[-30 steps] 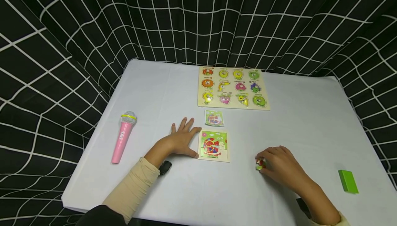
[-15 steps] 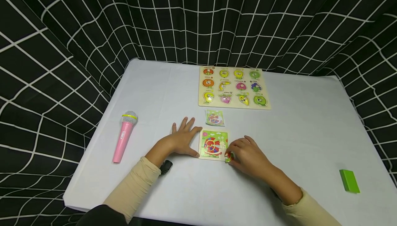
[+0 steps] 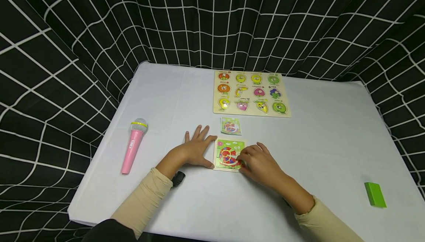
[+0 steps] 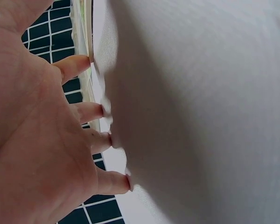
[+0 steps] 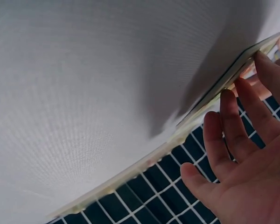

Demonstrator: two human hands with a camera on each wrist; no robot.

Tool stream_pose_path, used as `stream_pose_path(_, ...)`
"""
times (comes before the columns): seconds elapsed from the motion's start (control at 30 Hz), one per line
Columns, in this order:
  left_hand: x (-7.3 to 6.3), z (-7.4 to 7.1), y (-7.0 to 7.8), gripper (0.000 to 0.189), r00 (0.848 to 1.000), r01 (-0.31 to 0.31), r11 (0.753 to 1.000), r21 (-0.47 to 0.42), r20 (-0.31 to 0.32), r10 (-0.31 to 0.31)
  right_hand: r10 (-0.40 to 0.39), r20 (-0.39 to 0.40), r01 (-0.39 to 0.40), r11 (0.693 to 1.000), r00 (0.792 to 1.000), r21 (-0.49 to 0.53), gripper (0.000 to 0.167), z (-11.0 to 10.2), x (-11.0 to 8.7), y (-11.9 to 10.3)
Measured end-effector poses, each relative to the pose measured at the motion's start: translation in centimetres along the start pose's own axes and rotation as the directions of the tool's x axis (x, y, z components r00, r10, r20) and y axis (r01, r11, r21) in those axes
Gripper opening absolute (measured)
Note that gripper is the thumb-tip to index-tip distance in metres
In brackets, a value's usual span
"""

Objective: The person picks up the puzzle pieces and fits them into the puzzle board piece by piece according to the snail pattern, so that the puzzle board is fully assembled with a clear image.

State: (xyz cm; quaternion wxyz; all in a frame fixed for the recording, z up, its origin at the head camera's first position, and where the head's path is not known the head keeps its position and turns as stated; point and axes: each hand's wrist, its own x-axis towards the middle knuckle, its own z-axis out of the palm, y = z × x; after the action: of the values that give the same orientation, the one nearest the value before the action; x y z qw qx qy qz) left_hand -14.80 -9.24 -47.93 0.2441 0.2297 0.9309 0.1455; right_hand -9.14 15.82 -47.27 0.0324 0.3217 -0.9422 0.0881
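Note:
A small square jigsaw board [image 3: 227,169] with a wooden rim lies before me, bearing a red and blue snail picture on green. My left hand [image 3: 196,151] has its fingers spread on the cloth, with thumb and index fingertip against the board's left edge. At the lower right corner of the board, my right hand [image 3: 260,164] pinches a jigsaw piece, mostly hidden under the fingertips. In the right wrist view the thumb and fingers of that hand [image 5: 252,154] are at the board's edge [image 5: 224,84]. A picture card [image 3: 230,126] with a matching snail lies just beyond the board.
Farther back lies a wooden fruit puzzle board [image 3: 252,113] with several fruit shapes. On the left is a pink toy microphone [image 3: 132,149]. A green block [image 3: 375,194] lies far right on the white tablecloth [image 3: 172,98]. Black gridded curtains [image 3: 206,20] surround the table.
My right hand has moved left with the jigsaw piece, from the cloth right of the board to the board's lower right corner. The left hand has stayed at the left edge.

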Motion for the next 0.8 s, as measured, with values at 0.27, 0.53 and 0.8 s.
stream_pose_path(0.27, -0.1, 0.1, 0.1, 0.101, 1.0, -0.017, 1.0, -0.003, -0.005, 0.017, 0.009, 0.002, -0.009, 1.0, 1.0, -0.004, 0.027, 0.0, -0.2, 0.0)
stream_pose_path(0.53, 0.1, 0.1, 0.2, 0.101, 1.0, -0.027, 1.0, -0.01, 0.006, 0.027, 0.013, 0.002, -0.013, 1.0, 1.0, -0.009, 0.028, -0.1, -0.6, -0.2)
stream_pose_path(0.8, -1.2, 1.8, 0.2, 0.1, 0.998, -0.021, 0.998, -0.061, 0.062, 0.025, 0.034, 0.036, -0.035, 0.999, 0.999, 0.033, 0.027, -0.9, -1.1, -0.1)
